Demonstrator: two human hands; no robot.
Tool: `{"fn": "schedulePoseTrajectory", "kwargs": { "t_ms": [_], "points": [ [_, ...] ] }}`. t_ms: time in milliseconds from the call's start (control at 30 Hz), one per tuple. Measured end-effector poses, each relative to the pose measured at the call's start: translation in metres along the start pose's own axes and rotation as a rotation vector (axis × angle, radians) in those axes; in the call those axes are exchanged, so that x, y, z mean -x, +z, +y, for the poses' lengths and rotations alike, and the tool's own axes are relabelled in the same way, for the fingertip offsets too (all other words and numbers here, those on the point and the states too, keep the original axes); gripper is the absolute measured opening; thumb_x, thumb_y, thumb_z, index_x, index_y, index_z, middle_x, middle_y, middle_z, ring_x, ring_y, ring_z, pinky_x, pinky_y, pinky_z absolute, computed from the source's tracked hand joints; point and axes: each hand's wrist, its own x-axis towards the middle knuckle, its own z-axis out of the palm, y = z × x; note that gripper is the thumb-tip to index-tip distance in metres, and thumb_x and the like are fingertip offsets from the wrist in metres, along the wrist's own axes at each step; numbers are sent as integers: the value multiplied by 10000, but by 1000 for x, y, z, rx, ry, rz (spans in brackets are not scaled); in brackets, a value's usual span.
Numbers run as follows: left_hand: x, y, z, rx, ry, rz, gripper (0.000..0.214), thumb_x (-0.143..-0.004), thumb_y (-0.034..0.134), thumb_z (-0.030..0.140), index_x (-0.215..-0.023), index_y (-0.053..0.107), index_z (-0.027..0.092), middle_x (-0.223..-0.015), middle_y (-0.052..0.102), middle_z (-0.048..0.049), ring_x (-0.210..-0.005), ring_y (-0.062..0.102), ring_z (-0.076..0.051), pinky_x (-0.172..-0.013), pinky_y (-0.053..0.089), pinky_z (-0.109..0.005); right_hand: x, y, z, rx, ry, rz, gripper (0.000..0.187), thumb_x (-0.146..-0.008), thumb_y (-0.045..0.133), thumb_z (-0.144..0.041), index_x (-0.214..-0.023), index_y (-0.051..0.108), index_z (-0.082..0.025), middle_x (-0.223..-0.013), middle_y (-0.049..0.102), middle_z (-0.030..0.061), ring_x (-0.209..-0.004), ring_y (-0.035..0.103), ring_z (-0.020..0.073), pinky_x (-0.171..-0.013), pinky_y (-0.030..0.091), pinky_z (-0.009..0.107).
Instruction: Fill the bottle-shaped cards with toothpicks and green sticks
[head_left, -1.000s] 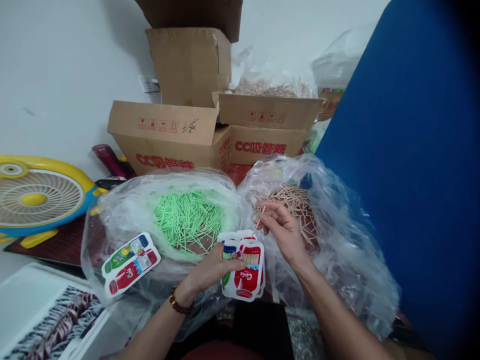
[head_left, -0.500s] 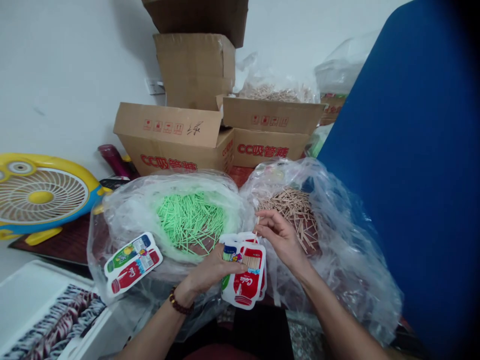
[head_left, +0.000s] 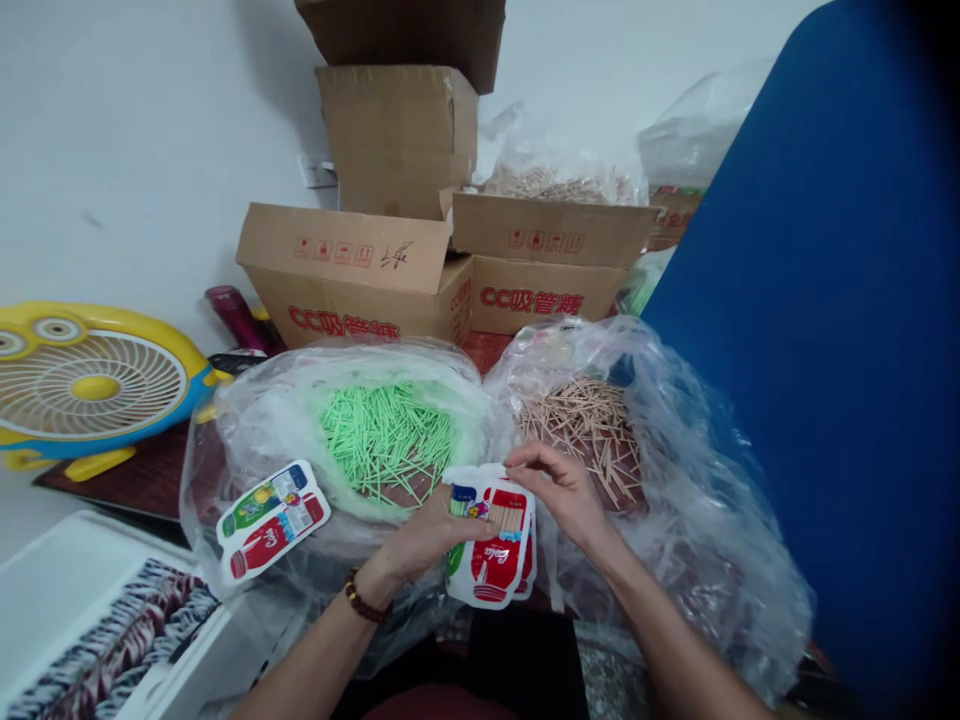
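Note:
My left hand (head_left: pixel 431 530) is closed around a small stack of bottle-shaped packets (head_left: pixel 491 575), thumb across the front. The front packet is white, red and green, printed "Cola", with brown sticks showing in its window. At the stack's top edge, my right hand (head_left: pixel 559 490) has thumb and fingertips pinched together; whatever is between them is hidden. Green thin sticks (head_left: pixel 382 435) lie in an open clear plastic bag (head_left: pixel 247 410) to the left. Brown thin sticks (head_left: pixel 581 420) fill part of another clear bag (head_left: pixel 697 520) to the right. A similar packet (head_left: pixel 274 520) rests on the left bag.
Open cardboard boxes (head_left: pixel 337 275) stand behind the bags, with more boxes (head_left: pixel 397 130) stacked above. A yellow and blue fan (head_left: pixel 97 385) is on the left, over a white bin (head_left: pixel 67 560) holding patterned cloth. A tall blue panel (head_left: pixel 802 330) rises on the right.
My right hand has come down to the packet's top edge. The brown stick it pinched before no longer shows between its fingers. The view has shifted slightly.

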Motion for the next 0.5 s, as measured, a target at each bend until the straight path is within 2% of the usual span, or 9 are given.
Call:
{"fn": "schedulePoseTrajectory", "kwargs": {
  "t_ms": [67, 133, 233, 300, 367, 433, 500],
  "points": [
    [0, -1, -1, 20, -6, 14, 356, -637, 788, 156, -975, 679, 134, -891, 720, -69, -755, 642, -188, -727, 496, -298, 3, -2, 0, 66, -86, -54, 149, -856, 601, -321, -818, 707, -224, -947, 669, 37, -934, 608, 189, -876, 442, 331],
    [0, -2, -2, 42, -15, 34, 378, -627, 795, 153, -984, 674, 138, -901, 724, -71, -765, 646, -192, -734, 499, -303, 6, -5, 3, 72, -100, -104, 218, -900, 538, -327, -840, 723, -229, -1028, 667, 47, -1009, 597, 195, -924, 425, 341],
    [-1, -1, -3, 45, -17, 24, 394, -626, 796, 158, -999, 674, 133, -896, 727, -73, -761, 647, -191, -735, 500, -302, 9, -5, 8, 84, -31, -182, 263, -918, 502, -366, -921, 727, -228, -1079, 673, 54, -1026, 600, 202, -920, 436, 348],
    [-1, 0, -3, 17, -9, 8, 377, -636, 791, 165, -995, 680, 128, -874, 727, -67, -744, 648, -188, -727, 501, -299, 8, -5, 8, 79, 24, -288, 287, -913, 503, -398, -966, 723, -222, -1067, 686, 51, -978, 618, 202, -882, 461, 346],
    [-1, 2, -2, -14, -6, 6, 356, -647, 787, 170, -985, 684, 130, -863, 727, -61, -733, 649, -186, -712, 502, -293, 4, -7, 4, 64, 57, -389, 304, -903, 510, -418, -928, 732, -212, -1021, 702, 43, -902, 635, 194, -824, 483, 331],
    [1, 3, 0, -29, 5, 33, 349, -657, 781, 176, -989, 681, 136, -881, 728, -63, -745, 653, -191, -709, 505, -292, 0, -11, 0, 56, 62, -378, 294, -886, 535, -417, -858, 736, -204, -976, 710, 38, -866, 638, 186, -803, 485, 317],
    [6, 1, 2, -28, 29, 78, 364, -672, 776, 192, -1017, 670, 139, -922, 729, -72, -784, 659, -204, -732, 511, -301, -1, -13, -2, 28, 75, -236, 260, -869, 562, -405, -841, 723, -203, -929, 710, 35, -868, 638, 180, -819, 480, 313]
  ]
}}
